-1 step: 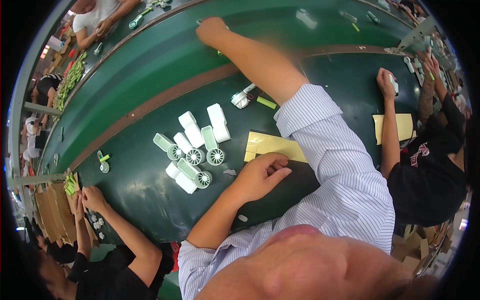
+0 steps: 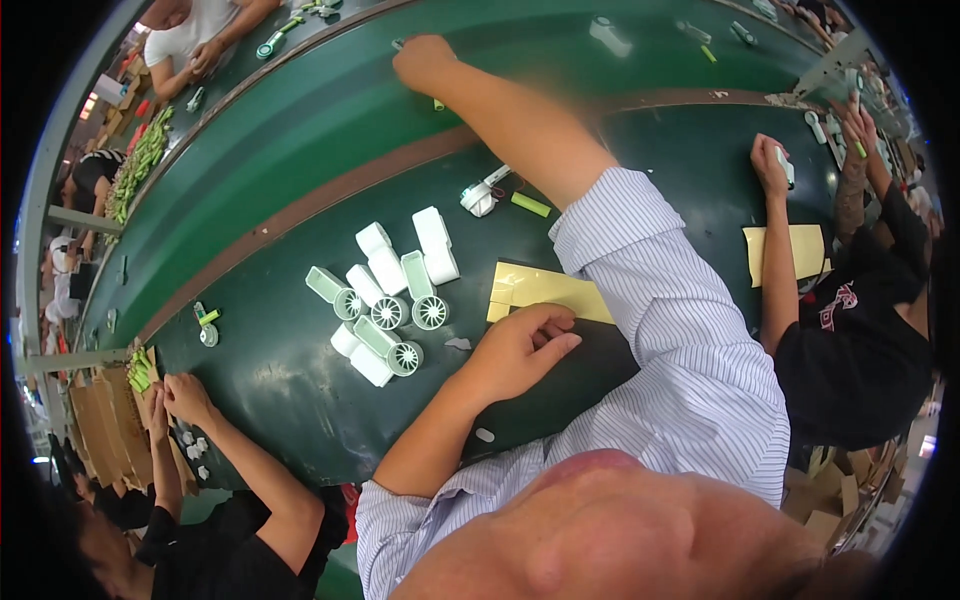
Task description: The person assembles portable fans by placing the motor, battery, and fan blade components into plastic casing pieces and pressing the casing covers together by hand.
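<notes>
My right hand is stretched far out over the green conveyor belt, its fingers curled closed. A small pale bit shows at its far side; what it grips is mostly hidden. My left hand rests on the dark table, fingers loosely bent and thumb apart, holding nothing. It lies against the near edge of a yellow sheet. Left of it sit several white and pale green handheld-fan shells, some with round spoked grilles. Beyond the sheet are a white fan part with wires and a green cylindrical battery.
The green conveyor belt curves across the far side behind a brown rail. Co-workers sit left and right; the right one's hand holds a white piece. A fan part lies at left, with batteries beside cardboard.
</notes>
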`<action>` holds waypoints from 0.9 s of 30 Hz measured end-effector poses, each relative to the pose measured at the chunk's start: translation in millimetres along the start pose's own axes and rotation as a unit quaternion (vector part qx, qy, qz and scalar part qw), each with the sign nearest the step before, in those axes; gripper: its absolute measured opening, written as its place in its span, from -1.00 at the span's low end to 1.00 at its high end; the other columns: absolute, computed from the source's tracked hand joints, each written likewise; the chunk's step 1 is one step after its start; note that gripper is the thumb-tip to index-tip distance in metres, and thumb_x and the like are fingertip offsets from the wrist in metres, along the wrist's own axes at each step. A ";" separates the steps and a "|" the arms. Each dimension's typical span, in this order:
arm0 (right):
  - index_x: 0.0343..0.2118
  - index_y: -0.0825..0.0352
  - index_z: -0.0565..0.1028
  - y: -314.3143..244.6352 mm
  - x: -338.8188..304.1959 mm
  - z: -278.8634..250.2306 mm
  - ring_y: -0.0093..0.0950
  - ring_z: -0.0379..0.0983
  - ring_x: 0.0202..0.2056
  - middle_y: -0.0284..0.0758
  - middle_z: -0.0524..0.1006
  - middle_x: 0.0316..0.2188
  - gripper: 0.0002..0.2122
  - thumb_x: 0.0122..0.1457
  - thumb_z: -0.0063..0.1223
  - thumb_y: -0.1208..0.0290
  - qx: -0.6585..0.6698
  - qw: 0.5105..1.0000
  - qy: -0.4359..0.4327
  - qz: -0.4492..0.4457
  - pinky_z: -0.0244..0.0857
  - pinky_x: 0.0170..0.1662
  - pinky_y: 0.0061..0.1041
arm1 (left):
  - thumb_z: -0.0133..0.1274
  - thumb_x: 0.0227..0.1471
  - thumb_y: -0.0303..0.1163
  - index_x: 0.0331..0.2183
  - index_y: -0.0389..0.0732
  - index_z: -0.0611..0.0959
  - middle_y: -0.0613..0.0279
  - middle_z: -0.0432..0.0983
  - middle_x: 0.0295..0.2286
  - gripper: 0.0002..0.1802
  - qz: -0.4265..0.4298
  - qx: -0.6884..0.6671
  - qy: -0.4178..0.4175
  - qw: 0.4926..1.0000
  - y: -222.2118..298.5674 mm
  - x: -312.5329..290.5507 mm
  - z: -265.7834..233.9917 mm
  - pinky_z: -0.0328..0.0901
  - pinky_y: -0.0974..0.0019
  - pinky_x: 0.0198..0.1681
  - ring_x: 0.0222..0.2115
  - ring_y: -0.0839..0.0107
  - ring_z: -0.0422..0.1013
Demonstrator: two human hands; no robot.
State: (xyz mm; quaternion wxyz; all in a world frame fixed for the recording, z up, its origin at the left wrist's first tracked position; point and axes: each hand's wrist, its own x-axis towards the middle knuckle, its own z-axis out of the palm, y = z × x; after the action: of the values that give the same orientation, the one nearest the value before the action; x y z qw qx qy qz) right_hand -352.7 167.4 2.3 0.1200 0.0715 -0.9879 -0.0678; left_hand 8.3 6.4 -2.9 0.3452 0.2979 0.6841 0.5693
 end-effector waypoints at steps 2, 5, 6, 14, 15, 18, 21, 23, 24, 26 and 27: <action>-0.34 0.27 0.62 16.9 -7.9 -5.6 -0.23 0.51 -0.18 -0.18 0.57 -0.24 -0.80 0.03 0.02 0.33 0.024 1.000 0.000 0.009 0.43 -0.21 -0.26 | 0.16 0.02 -0.36 -0.17 -0.34 0.55 0.13 0.54 -0.36 -0.66 0.013 -0.008 -0.001 1.000 -2.4 0.5 2.5 0.37 0.40 -0.31 -0.39 0.41 0.47; -0.34 0.26 0.62 55.8 -24.8 -32.5 -0.22 0.53 -0.22 -0.18 0.58 -0.27 -0.80 0.02 0.02 0.34 0.117 0.992 -0.010 0.045 0.43 -0.23 -0.25 | 0.14 0.05 -0.42 -0.14 -0.31 0.54 0.24 0.55 -0.28 -0.69 -0.020 -0.012 -0.023 0.999 6.3 2.5 1.7 0.35 0.45 -0.23 -0.30 0.51 0.45; -0.35 0.28 0.62 68.5 -34.8 -46.2 -0.21 0.54 -0.26 -0.15 0.59 -0.32 -0.80 -0.01 0.04 0.36 0.185 0.980 -0.021 0.069 0.43 -0.25 -0.25 | 0.14 0.06 -0.43 -0.14 -0.32 0.55 0.25 0.55 -0.30 -0.70 -0.028 -0.002 -0.026 0.999 7.7 3.2 2.5 0.36 0.46 -0.23 -0.32 0.54 0.46; -0.50 0.30 0.59 94.5 -188.2 -181.1 -0.11 0.50 -0.37 -0.08 0.55 -0.47 -0.72 0.00 0.05 0.15 0.209 0.974 0.083 -0.021 0.35 -0.27 -0.20 | 0.15 0.05 -0.32 -0.16 -0.31 0.58 0.20 0.57 -0.35 -0.67 -0.003 -0.018 -0.002 1.000 -3.5 -2.1 -3.1 0.36 0.42 -0.21 -0.34 0.49 0.45; -0.50 0.29 0.59 77.9 -212.4 -192.0 -0.11 0.50 -0.37 -0.09 0.55 -0.48 -0.73 0.00 0.04 0.16 0.162 0.986 0.027 -0.004 0.36 -0.26 -0.21 | 0.15 0.06 -0.32 -0.17 -0.31 0.59 0.23 0.57 -0.35 -0.67 -0.014 -0.023 0.005 1.000 -5.6 -5.0 -5.9 0.35 0.43 -0.21 -0.33 0.52 0.44; -0.35 0.31 0.60 83.5 -277.4 -198.3 -0.20 0.52 -0.36 -0.16 0.59 -0.40 -0.74 0.04 0.03 0.22 0.011 0.987 -0.159 -0.001 0.37 -0.24 -0.26 | 0.13 0.08 -0.32 -0.16 -0.30 0.59 0.30 0.56 -0.34 -0.68 -0.019 -0.035 -0.040 0.998 4.5 2.0 0.1 0.33 0.46 -0.19 -0.31 0.56 0.43; -0.44 0.37 0.61 72.8 -306.2 -149.9 -0.21 0.55 -0.36 -0.13 0.59 -0.46 -0.81 -0.09 0.13 0.36 0.016 0.982 -0.185 0.041 0.43 -0.32 -0.28 | 0.09 0.11 -0.30 -0.13 -0.30 0.57 0.28 0.55 -0.29 -0.66 -0.042 -0.046 -0.047 0.997 24.1 2.5 3.4 0.30 0.48 -0.14 -0.26 0.56 0.43; -0.44 0.38 0.61 54.3 -308.8 -159.1 -0.22 0.55 -0.38 -0.14 0.58 -0.47 -0.76 -0.11 0.18 0.30 0.064 0.969 -0.237 0.011 0.42 -0.33 -0.26 | 0.08 0.11 -0.27 -0.12 -0.29 0.57 0.27 0.55 -0.28 -0.65 -0.044 -0.045 -0.016 0.998 18.0 -0.4 0.8 0.30 0.45 -0.13 -0.25 0.54 0.44; -0.39 0.37 0.60 47.4 -312.2 -176.8 -0.26 0.53 -0.37 -0.16 0.58 -0.44 -0.73 -0.09 0.19 0.26 0.083 0.955 -0.282 0.045 0.40 -0.32 -0.31 | 0.09 0.11 -0.26 -0.12 -0.29 0.57 0.25 0.56 -0.26 -0.64 -0.051 0.003 0.005 0.999 18.4 -5.8 -1.6 0.30 0.43 -0.12 -0.25 0.52 0.44; -0.30 0.37 0.58 74.1 -331.5 -186.6 -0.31 0.52 -0.34 -0.17 0.57 -0.34 -0.72 -0.04 0.15 0.28 0.228 0.952 -0.200 0.032 0.38 -0.28 -0.37 | 0.10 0.10 -0.26 -0.12 -0.29 0.58 0.25 0.56 -0.27 -0.64 -0.034 0.059 0.020 0.997 29.3 -8.3 0.9 0.30 0.43 -0.11 -0.25 0.51 0.44; 0.00 0.23 0.46 103.2 -336.8 -166.6 -0.44 0.51 -0.30 -0.27 0.55 -0.29 -0.61 0.06 0.05 0.32 0.257 0.957 -0.127 -0.032 0.35 -0.24 -0.48 | 0.11 0.09 -0.26 -0.13 -0.29 0.58 0.24 0.56 -0.27 -0.64 -0.016 0.114 0.032 0.993 34.4 -5.9 5.2 0.30 0.42 -0.10 -0.25 0.50 0.44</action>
State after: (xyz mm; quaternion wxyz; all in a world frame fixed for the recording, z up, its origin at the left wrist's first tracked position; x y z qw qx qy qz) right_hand -0.8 302.2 101.6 -0.0317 0.1227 -0.9761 0.1763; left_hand 16.5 10.6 31.2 0.2957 0.3058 0.7600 0.4914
